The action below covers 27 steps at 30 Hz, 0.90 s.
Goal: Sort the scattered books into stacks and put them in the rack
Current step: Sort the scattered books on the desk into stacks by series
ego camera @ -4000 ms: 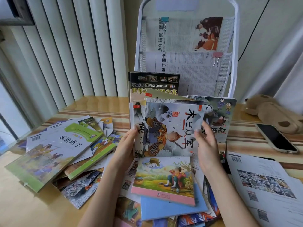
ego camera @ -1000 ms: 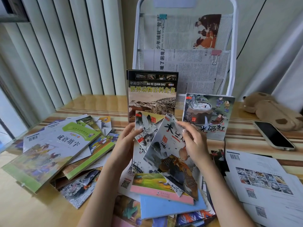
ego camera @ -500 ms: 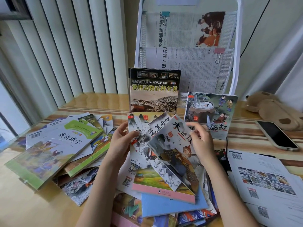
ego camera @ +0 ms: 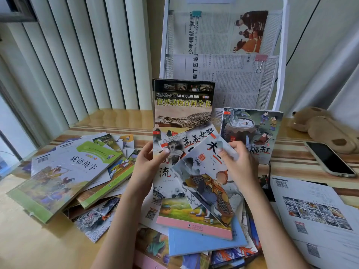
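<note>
Nearest, under both wrists, flat picture books lie overlapped on the wooden table (ego camera: 23, 245); a pale blue softcover (ego camera: 204, 241) and a pink-edged one (ego camera: 194, 224) cover others whose titles are hidden. Above them the left hand (ego camera: 149, 167) pinches the left edge of a fan of three thin ink-painted booklets (ego camera: 198, 171), thumb on the cover, while the right hand (ego camera: 239, 164) pinches the top corner of the front one. Both grips are clenched on the booklets. These look light, floppy and glossy, so they should slide on each other; squaring them and holding near the spine side seems safest. Left of the left grip, a green-bordered workbook (ego camera: 64, 171) tops a loose heap. Beyond the grips a crocodile encyclopedia (ego camera: 182, 105) and a jar-picture book (ego camera: 252, 129) stand in front of the white mesh rack (ego camera: 279, 55); its lower pocket is screened.
</note>
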### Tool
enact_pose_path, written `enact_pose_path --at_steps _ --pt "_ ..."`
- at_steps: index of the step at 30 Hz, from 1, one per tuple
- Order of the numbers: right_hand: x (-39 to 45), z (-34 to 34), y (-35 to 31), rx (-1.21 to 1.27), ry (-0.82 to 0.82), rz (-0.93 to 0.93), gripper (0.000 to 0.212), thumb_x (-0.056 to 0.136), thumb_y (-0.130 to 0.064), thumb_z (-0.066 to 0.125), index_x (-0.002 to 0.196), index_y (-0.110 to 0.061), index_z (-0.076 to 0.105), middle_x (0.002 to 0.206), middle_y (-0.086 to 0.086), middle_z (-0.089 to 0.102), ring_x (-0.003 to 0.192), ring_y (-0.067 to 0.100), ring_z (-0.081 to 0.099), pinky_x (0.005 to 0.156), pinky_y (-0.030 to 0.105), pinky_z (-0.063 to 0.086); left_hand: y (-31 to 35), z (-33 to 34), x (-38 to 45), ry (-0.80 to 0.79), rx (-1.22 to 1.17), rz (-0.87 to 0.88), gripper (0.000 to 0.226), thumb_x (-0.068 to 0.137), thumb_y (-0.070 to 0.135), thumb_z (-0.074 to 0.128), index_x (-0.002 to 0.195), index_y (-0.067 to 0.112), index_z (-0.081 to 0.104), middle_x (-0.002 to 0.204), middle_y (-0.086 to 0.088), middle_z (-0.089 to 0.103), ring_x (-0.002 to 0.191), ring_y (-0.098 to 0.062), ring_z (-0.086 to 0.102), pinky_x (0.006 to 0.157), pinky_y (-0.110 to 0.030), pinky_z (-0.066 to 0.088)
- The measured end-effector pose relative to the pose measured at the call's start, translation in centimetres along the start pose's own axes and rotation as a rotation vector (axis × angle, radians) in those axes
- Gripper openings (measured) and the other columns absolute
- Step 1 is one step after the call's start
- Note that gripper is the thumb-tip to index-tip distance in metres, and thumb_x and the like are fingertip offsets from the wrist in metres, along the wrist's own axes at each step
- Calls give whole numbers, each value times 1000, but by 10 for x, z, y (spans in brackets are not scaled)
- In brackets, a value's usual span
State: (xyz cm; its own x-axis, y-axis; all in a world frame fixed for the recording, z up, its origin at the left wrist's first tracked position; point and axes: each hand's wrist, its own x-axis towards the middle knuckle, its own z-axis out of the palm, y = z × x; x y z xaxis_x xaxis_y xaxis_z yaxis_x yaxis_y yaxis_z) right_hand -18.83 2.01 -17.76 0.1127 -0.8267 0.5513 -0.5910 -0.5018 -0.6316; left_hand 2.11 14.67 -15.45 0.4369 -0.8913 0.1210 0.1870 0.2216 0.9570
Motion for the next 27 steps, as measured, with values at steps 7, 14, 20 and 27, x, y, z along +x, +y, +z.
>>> enact_pose_path --at_steps 7,14,20,27 --pt "-10 8 -16 101 -23 154 30 89 -47 55 96 -19 49 69 -9 52 60 15 49 49 25 26 0 2 -1 -60 -58 -24 38 79 8 69 114 18 59 100 -13 71 76 -26 69 66 -38 59" --pt "-8 6 -15 -42 0 -101 33 88 -55 49 92 -23 53 49 -2 49 44 18 46 48 26 33 -1 4 2 22 -74 -16 17 94 13 51 107 15 62 97 -7 72 82 -20 69 72 -31 56" --pt "-2 -2 -17 -340 132 -274 42 82 -60 45 102 -29 67 86 -5 58 75 17 55 75 31 19 -8 -1 6 167 -21 0 20 97 22 50 93 11 66 89 -14 71 72 -21 67 71 -34 53" --pt "-5 16 -41 -241 79 -489 8 77 -30 72 84 -30 68 92 -5 58 88 16 52 87 33 23 -7 9 3 84 253 20 32 98 31 46 92 9 68 83 -4 74 74 -18 68 73 -32 53"
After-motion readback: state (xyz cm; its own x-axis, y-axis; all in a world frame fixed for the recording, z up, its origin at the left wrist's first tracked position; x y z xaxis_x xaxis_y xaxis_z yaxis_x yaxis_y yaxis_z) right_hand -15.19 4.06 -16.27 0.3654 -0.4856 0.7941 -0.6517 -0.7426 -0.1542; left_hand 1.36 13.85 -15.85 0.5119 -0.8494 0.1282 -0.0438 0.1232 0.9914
